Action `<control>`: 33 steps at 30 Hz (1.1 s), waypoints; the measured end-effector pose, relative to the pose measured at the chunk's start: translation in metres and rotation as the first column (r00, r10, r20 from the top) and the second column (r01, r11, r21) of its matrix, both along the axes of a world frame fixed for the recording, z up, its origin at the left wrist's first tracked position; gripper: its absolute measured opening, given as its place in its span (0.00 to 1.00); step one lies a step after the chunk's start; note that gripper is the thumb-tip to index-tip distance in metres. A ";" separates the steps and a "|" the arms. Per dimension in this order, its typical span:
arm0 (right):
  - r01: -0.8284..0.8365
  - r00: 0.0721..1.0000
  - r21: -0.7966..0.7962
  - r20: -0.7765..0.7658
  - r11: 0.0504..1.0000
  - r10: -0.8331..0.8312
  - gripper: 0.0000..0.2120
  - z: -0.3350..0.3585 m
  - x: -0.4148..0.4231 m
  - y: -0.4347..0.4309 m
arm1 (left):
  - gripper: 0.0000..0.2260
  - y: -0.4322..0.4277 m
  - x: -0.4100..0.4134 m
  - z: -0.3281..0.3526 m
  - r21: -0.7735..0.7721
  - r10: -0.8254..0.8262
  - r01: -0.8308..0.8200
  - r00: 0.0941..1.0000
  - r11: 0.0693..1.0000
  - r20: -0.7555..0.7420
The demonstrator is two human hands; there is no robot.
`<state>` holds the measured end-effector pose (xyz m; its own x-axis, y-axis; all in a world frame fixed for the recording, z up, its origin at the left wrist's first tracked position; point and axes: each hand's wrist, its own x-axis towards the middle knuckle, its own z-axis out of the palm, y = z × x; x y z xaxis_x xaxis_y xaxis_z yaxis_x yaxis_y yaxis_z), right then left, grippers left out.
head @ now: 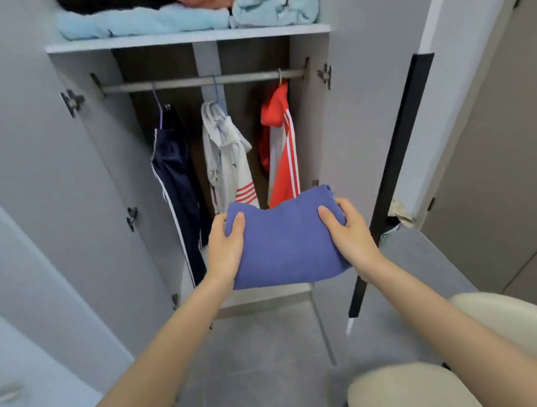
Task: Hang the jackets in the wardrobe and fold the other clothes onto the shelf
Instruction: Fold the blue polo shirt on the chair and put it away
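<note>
Hands [225, 252] [352, 237] grip blue garment [284, 244] side edges.

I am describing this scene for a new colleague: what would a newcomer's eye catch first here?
First the folded blue garment, gripped at its sides by the left hand and right hand before the open wardrobe. Behind it, the red jacket hangs rightmost on the rail.

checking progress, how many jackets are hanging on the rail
3: navy jacket at the left of the rail, white jacket in the middle, red jacket at the right; none appears hidden.
</note>
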<state>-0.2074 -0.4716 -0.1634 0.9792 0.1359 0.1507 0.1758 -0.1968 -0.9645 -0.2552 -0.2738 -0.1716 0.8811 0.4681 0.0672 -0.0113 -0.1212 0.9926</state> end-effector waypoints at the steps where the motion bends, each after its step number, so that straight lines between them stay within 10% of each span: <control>1: -0.017 0.999 0.007 0.031 1.000 0.016 0.10 0.020 0.003 0.008 | 0.08 0.009 0.001 0.020 0.008 0.005 -0.005 1.000 1.000 0.028; 33: -0.033 0.853 0.161 0.519 0.986 -0.056 0.09 0.349 0.335 0.163 | 0.08 0.154 0.299 0.366 0.262 0.069 -0.241 0.845 0.935 0.530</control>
<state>0.1272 -0.3082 0.1853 0.7525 0.0558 0.6563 0.6586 -0.0553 -0.7504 0.0436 -0.1198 0.1944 0.6000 0.4750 0.6437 -0.4539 -0.4604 0.7629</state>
